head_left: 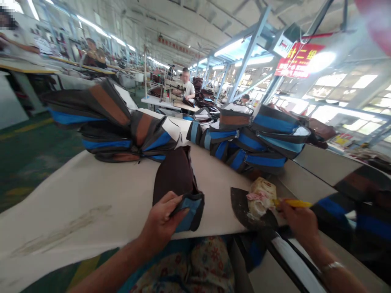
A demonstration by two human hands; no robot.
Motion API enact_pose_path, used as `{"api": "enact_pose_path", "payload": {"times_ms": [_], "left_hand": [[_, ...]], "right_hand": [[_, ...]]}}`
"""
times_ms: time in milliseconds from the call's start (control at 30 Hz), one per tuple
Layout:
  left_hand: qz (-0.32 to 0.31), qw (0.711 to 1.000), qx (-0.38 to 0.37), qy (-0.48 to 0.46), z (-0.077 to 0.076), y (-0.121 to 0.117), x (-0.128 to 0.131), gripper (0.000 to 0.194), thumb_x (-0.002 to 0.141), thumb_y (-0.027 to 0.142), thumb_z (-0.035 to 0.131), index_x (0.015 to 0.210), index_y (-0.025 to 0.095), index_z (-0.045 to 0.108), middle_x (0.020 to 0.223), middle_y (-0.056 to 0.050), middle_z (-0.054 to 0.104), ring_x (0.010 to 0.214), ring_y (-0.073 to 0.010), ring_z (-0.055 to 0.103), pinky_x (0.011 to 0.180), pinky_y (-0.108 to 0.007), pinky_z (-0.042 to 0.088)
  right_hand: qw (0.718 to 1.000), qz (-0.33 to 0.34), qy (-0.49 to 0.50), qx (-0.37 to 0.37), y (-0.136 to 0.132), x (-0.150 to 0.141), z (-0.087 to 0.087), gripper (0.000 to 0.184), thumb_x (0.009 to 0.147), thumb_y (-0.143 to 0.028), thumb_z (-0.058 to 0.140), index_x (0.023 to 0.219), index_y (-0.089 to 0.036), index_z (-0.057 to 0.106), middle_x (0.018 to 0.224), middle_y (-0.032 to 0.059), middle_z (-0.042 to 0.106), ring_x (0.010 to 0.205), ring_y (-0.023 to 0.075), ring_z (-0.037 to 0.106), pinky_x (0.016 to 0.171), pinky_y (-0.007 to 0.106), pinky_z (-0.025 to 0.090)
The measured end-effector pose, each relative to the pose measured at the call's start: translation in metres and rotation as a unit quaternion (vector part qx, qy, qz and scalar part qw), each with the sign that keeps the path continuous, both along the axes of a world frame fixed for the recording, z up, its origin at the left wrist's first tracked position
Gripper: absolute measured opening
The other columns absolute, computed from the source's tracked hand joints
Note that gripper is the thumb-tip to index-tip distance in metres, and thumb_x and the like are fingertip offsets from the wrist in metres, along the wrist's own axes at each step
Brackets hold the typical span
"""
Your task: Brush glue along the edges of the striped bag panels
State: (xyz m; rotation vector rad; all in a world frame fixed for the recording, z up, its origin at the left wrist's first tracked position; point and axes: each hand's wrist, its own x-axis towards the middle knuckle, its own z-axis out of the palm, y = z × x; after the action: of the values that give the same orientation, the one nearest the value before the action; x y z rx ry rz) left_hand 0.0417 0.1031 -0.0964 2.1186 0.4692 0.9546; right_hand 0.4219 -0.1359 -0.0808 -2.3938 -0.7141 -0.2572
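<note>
My left hand (161,221) is closed on the near end of a dark brown and blue fabric piece (180,185) that lies on the pale work table (91,199). My right hand (297,221) pinches a yellow stick-like tool (291,202) over a lumpy cream-coloured glue pot (261,197) that sits on a dark flat scrap (244,207). The tool's tip is hidden against the pot.
Stacks of blue, black and brown fabric pieces (110,122) lie at the table's back left, and another pile (259,138) at the back right. More pieces (360,203) sit at the right. Other workers sit at tables farther down the hall.
</note>
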Motion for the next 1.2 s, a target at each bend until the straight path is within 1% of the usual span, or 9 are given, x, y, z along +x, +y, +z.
{"api": "enact_pose_path", "payload": {"times_ms": [100, 200, 333, 533, 733, 867, 967, 1067, 1200], "left_hand": [[-0.083, 0.995, -0.047, 0.024, 0.026, 0.001, 0.002, 0.014, 0.093, 0.026, 0.059, 0.090, 0.018, 0.070, 0.083, -0.001, 0.053, 0.077, -0.0132, 0.054, 0.069, -0.022, 0.044], [-0.138, 0.986, -0.083, 0.041, 0.043, -0.001, 0.003, 0.011, 0.088, 0.025, 0.064, 0.084, 0.017, 0.070, 0.080, 0.000, 0.051, 0.077, -0.0130, 0.053, 0.069, -0.023, 0.043], [-0.174, 0.972, -0.146, 0.062, 0.055, -0.002, 0.004, 0.010, 0.085, 0.025, 0.067, 0.087, 0.017, 0.074, 0.081, 0.000, 0.052, 0.079, -0.0141, 0.054, 0.071, -0.024, 0.043], [-0.201, 0.961, -0.184, 0.054, 0.063, 0.003, 0.001, 0.009, 0.083, 0.021, 0.066, 0.086, 0.016, 0.073, 0.084, 0.001, 0.054, 0.083, -0.0149, 0.054, 0.075, -0.025, 0.042], [-0.188, 0.956, -0.219, 0.054, 0.064, 0.007, -0.005, 0.009, 0.081, 0.020, 0.065, 0.083, 0.017, 0.073, 0.082, 0.002, 0.050, 0.079, -0.0134, 0.052, 0.073, -0.024, 0.039], [-0.187, 0.948, -0.254, 0.047, 0.063, 0.007, -0.002, 0.009, 0.080, 0.022, 0.066, 0.080, 0.015, 0.071, 0.083, 0.001, 0.052, 0.078, -0.0138, 0.052, 0.071, -0.024, 0.040], [-0.198, 0.936, -0.290, 0.030, 0.062, 0.005, -0.001, 0.012, 0.079, 0.025, 0.068, 0.085, 0.014, 0.071, 0.085, 0.000, 0.055, 0.079, -0.0144, 0.053, 0.071, -0.024, 0.042], [-0.208, 0.914, -0.348, 0.010, 0.060, 0.006, -0.004, 0.016, 0.078, 0.027, 0.071, 0.088, 0.014, 0.071, 0.085, 0.000, 0.056, 0.075, -0.0132, 0.053, 0.066, -0.023, 0.042], [-0.180, 0.907, -0.381, 0.006, 0.059, 0.010, -0.009, 0.015, 0.077, 0.027, 0.073, 0.080, 0.014, 0.067, 0.073, 0.003, 0.055, 0.064, -0.0100, 0.049, 0.059, -0.021, 0.039]], "right_hand": [[0.994, 0.055, 0.016, 0.092, 0.024, -0.051, 0.049, 0.034, 0.090, -0.051, 0.057, 0.093, -0.019, 0.068, 0.063, 0.0034, 0.067, 0.055, 0.0217, 0.064, 0.051, 0.031, 0.049], [0.929, 0.221, 0.081, 0.284, 0.046, -0.116, 0.091, 0.027, 0.086, -0.044, 0.071, 0.096, -0.020, 0.068, 0.066, 0.0022, 0.065, 0.046, 0.0162, 0.054, 0.040, 0.027, 0.043], [0.868, 0.416, -0.018, 0.269, 0.069, -0.183, 0.117, 0.004, 0.092, -0.025, 0.067, 0.095, -0.023, 0.068, 0.080, 0.0029, 0.065, 0.061, 0.0165, 0.058, 0.052, 0.030, 0.047], [0.811, 0.535, -0.171, 0.165, 0.087, -0.208, 0.107, 0.013, 0.094, -0.013, 0.059, 0.104, -0.021, 0.060, 0.090, 0.0046, 0.068, 0.080, 0.0194, 0.065, 0.067, 0.032, 0.052], [0.807, 0.544, -0.216, 0.076, 0.070, -0.184, 0.098, 0.014, 0.095, -0.012, 0.056, 0.107, -0.019, 0.059, 0.092, 0.0063, 0.066, 0.087, 0.0198, 0.064, 0.072, 0.033, 0.052], [0.807, 0.531, -0.235, 0.107, 0.070, -0.193, 0.107, 0.016, 0.094, -0.011, 0.058, 0.108, -0.018, 0.059, 0.093, 0.0071, 0.066, 0.090, 0.0197, 0.064, 0.075, 0.032, 0.053], [0.782, 0.566, -0.223, 0.138, 0.082, -0.209, 0.111, 0.019, 0.094, -0.012, 0.056, 0.112, -0.018, 0.058, 0.094, 0.0084, 0.066, 0.091, 0.0208, 0.063, 0.074, 0.033, 0.054], [0.765, 0.589, -0.226, 0.133, 0.087, -0.211, 0.103, 0.019, 0.095, -0.012, 0.054, 0.112, -0.017, 0.058, 0.091, 0.0085, 0.065, 0.088, 0.0213, 0.063, 0.072, 0.033, 0.054], [0.788, 0.558, -0.236, 0.104, 0.076, -0.191, 0.084, 0.022, 0.094, -0.011, 0.055, 0.114, -0.018, 0.058, 0.093, 0.0082, 0.066, 0.095, 0.0229, 0.064, 0.075, 0.034, 0.053]]}}
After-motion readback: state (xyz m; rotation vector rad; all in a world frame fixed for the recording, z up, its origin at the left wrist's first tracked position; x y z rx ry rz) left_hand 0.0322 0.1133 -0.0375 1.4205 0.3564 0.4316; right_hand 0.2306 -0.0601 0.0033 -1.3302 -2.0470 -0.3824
